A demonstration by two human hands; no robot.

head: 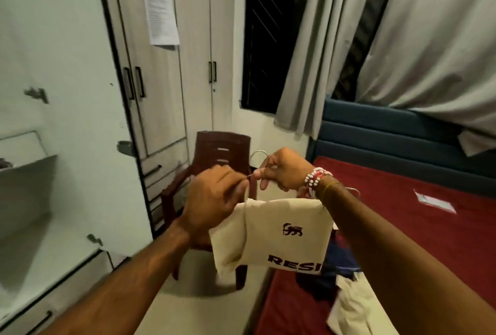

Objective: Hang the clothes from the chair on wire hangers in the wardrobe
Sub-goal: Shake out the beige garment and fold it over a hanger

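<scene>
A cream garment with a dark lion print and lettering hangs folded over a wire hanger, whose hook pokes up above my right hand. My right hand grips the hanger near its neck. My left hand pinches the hanger wire and the cloth's edge just left of it. Behind my hands stands the brown plastic chair, its seat hidden. The wardrobe with closed doors stands at the left, and an open wardrobe door is nearer to me.
A bed with a red sheet fills the right side, with dark blue and cream clothes piled at its near edge. A blue headboard, grey curtains and a dark window are behind. Pale floor lies below the chair.
</scene>
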